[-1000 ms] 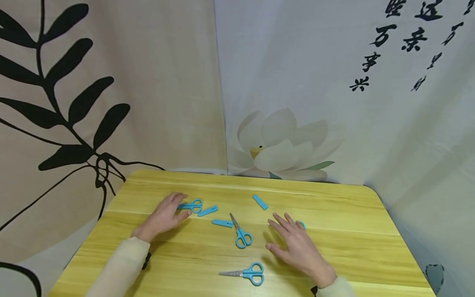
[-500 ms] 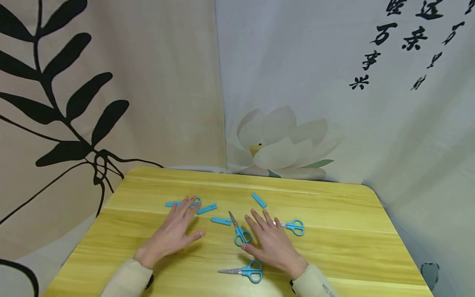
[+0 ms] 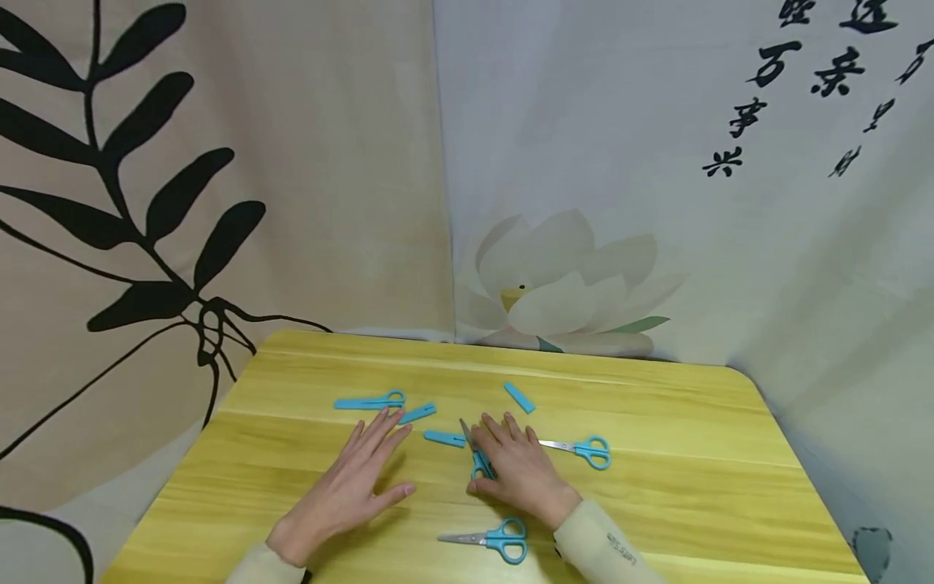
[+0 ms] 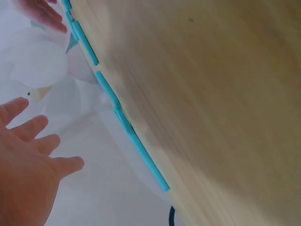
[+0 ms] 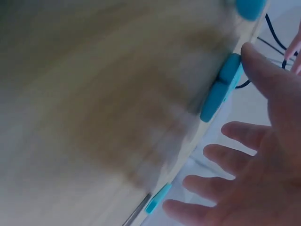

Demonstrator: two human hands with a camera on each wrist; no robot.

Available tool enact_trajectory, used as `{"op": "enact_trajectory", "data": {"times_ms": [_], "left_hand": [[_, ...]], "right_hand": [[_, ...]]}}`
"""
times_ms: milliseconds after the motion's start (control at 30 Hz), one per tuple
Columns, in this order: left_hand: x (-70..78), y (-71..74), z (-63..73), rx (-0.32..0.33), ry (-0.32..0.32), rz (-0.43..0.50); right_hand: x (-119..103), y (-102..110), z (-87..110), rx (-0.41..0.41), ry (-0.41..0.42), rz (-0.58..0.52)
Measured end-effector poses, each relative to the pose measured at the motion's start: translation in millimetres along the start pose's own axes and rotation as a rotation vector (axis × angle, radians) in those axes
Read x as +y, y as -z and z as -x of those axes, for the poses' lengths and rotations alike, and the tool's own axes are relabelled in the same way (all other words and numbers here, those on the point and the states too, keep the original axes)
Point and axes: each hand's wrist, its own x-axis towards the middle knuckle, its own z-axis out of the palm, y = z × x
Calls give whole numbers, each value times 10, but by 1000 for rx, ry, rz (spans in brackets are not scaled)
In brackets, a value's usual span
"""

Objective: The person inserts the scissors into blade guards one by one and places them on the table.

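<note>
My left hand (image 3: 357, 487), fingers spread, hovers over the table's left part. Its fingertips are nearest a blue sheathed pair of scissors (image 3: 365, 402) and a loose blue blade cover (image 3: 418, 413). With straight fingers, my right hand (image 3: 521, 474) lies over the middle scissors (image 3: 478, 464) and hides part of them. In the right wrist view, the thumb tip is right at their blue handle loops (image 5: 221, 87); I cannot tell whether it touches. Bare-bladed scissors also lie to the right (image 3: 594, 452) and in front (image 3: 505, 540).
Another blue blade cover (image 3: 443, 439) lies left of the middle scissors. A third blade cover (image 3: 520, 397) is farther back. All rest on a yellow wooden table (image 3: 693, 503). Printed cloth curtains (image 3: 350, 178) hang behind the far edge.
My left hand has drawn back from the sheathed scissors toward me and right, uncovering them. The right hand has moved left onto the middle scissors, uncovering the right-hand scissors.
</note>
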Motion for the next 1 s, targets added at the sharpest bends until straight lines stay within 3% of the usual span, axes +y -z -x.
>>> {"op": "enact_trajectory", "data": {"times_ms": [167,367,567,733,1000], "left_hand": [[1,-17,33,9,-5,-5],[-4,-45,69,5,1,-9],[-9,-65,74,26,-5,-9],[-4,-91,40,-16,-10,14],[6,-107,-62,-53,-32,71]], "right_hand": [[124,21,32,5,-38,6],[142,49,-16,40,0,-55],[141,37,-62,114,9,22],[158,37,-49,169,1,55],[155,41,15,213,-81,69]]}}
